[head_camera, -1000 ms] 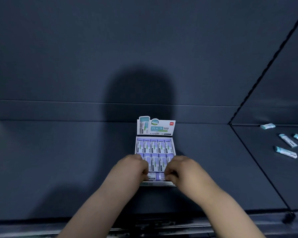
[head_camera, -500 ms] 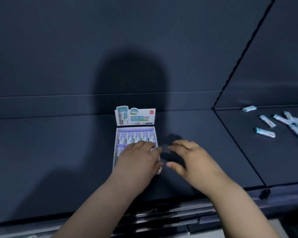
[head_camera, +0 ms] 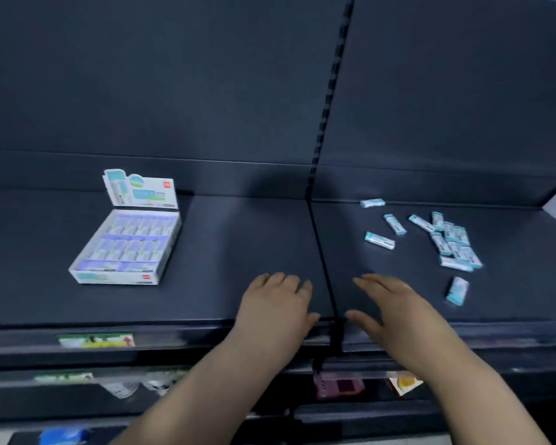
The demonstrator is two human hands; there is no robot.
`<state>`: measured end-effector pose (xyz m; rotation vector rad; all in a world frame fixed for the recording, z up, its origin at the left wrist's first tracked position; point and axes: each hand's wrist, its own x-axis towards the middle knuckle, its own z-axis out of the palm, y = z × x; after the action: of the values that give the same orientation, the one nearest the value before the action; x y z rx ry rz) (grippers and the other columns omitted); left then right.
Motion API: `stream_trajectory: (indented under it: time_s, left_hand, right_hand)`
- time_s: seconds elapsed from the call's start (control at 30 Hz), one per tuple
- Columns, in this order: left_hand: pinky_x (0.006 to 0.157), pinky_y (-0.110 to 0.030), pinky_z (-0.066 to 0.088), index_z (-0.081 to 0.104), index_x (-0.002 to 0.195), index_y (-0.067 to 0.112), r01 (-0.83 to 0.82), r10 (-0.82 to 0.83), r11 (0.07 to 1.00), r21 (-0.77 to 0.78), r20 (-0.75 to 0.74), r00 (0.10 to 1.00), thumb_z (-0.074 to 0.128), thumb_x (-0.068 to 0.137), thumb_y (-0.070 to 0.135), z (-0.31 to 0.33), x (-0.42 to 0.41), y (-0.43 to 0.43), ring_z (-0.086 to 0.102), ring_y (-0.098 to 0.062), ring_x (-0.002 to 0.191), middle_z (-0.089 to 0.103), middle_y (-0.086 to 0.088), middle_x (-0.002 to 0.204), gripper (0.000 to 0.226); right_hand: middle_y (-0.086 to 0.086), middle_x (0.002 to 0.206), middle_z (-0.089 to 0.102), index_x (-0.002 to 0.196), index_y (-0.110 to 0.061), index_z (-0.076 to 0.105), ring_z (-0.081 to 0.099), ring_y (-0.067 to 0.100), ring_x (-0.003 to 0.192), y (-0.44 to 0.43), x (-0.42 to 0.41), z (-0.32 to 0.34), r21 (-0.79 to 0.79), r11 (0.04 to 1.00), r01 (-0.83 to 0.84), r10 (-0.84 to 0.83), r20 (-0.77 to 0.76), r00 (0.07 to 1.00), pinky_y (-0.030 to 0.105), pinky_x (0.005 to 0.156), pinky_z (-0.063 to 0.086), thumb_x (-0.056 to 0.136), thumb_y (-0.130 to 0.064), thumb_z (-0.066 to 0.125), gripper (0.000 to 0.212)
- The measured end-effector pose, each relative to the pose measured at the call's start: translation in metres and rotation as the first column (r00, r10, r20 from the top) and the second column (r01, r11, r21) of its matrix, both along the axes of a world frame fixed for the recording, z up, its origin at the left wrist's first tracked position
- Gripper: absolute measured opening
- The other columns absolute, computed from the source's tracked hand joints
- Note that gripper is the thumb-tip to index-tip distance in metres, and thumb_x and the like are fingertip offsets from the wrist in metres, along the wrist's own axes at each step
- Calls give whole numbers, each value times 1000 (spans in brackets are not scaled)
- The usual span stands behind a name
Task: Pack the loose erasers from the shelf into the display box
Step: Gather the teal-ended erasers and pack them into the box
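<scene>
The white display box (head_camera: 87, 277) sits on the dark shelf at the left, lid flap upright, rows of wrapped erasers inside. Several loose teal-and-white erasers (head_camera: 453, 242) lie scattered on the right shelf section, one single eraser (head_camera: 457, 290) nearest the front. My left hand (head_camera: 278, 305) hovers over the front of the shelf, fingers relaxed, holding nothing, well to the right of the box. My right hand (head_camera: 389, 303) is spread flat over the right section, empty, left of the loose erasers.
A vertical slotted divider (head_camera: 321, 226) separates the two shelf sections. The shelf's front edge (head_camera: 142, 335) carries a price label (head_camera: 97, 340). Lower shelves below hold blurred packaged goods (head_camera: 341, 385).
Both hands left the display box and moved right, toward the divider. The view swung right, so the box now lies far left and the loose erasers are closer.
</scene>
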<state>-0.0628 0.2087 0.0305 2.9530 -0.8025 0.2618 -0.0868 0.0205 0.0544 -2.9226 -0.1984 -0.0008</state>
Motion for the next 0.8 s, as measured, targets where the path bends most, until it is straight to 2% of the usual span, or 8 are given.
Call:
stream_trajectory:
  time_s: [0.1, 0.2, 0.27, 0.33, 0.4, 0.47, 0.63, 0.8]
  left_hand:
    - [89, -36, 49, 67, 113, 18, 5, -5, 1000, -17, -46, 999, 69, 70, 55, 6, -15, -37, 64, -18, 95, 70, 1, 101, 57]
    - [113, -37, 18, 26, 146, 18, 4, -5, 1000, -8, -78, 997, 38, 95, 48, 5, -15, -56, 33, -19, 133, 40, -1, 143, 60]
    - [115, -36, 8, 15, 148, 20, -12, 11, 1000, -15, -53, 999, 29, 98, 46, 3, -10, -67, 21, -18, 139, 28, 0, 150, 58]
    - [114, -37, 17, 26, 146, 20, -9, 7, 1000, -25, -89, 996, 37, 96, 47, 2, -4, -73, 30, -18, 135, 36, 0, 146, 58]
    - [100, -38, 42, 57, 127, 20, 14, -15, 1000, -9, -105, 994, 64, 79, 51, 2, 4, -77, 57, -16, 113, 63, 1, 120, 57]
    - [85, -37, 51, 70, 107, 20, 18, -19, 1000, -12, -114, 993, 78, 62, 51, 4, 14, -79, 66, -17, 94, 71, 1, 99, 55]
    - [114, -35, 14, 26, 146, 21, 71, -73, 997, -30, -84, 994, 37, 96, 45, 8, 39, -96, 25, -18, 138, 34, 1, 147, 57]
    - [111, -35, 24, 37, 141, 21, 61, -59, 998, 8, -157, 986, 44, 92, 47, 4, 56, -112, 37, -19, 131, 46, 1, 139, 56]
  right_hand:
    - [-8, 152, 23, 144, -25, 25, 15, 6, 141, -32, -11, -1, 3, 1000, 26, -26, -29, 999, 17, 111, 12, 88, -53, 46, 67]
    - [-10, 154, 18, 146, -26, 20, 9, 4, 142, -51, -12, 0, 5, 1000, 26, -25, -44, 999, 17, 112, 8, 88, -54, 44, 68]
    - [-11, 154, 15, 146, -26, 18, 7, 4, 142, -61, -9, 1, 0, 999, 32, -32, -55, 998, 19, 113, 9, 89, -55, 43, 69]
    - [-11, 154, 16, 146, -27, 19, 7, 5, 142, -68, -3, -1, 10, 999, 45, -45, -48, 998, 20, 114, 10, 88, -55, 44, 69]
    - [-11, 153, 19, 145, -27, 21, 9, 4, 141, -74, 3, -2, 21, 998, 53, -52, -25, 998, 19, 113, 10, 88, -55, 45, 68]
    - [-11, 152, 20, 145, -27, 23, 12, 4, 141, -79, 9, 2, 35, 998, 52, -51, -21, 998, 16, 111, 9, 89, -53, 46, 66]
    - [-11, 149, 27, 143, -27, 28, 22, 5, 137, -99, 25, 9, 50, 992, 115, -114, -17, 993, 14, 107, 17, 88, -52, 47, 63]
    - [-9, 149, 30, 143, -25, 30, 25, 8, 137, -117, 37, -9, 31, 980, 199, -198, -42, 979, 19, 108, 23, 89, -52, 45, 62]
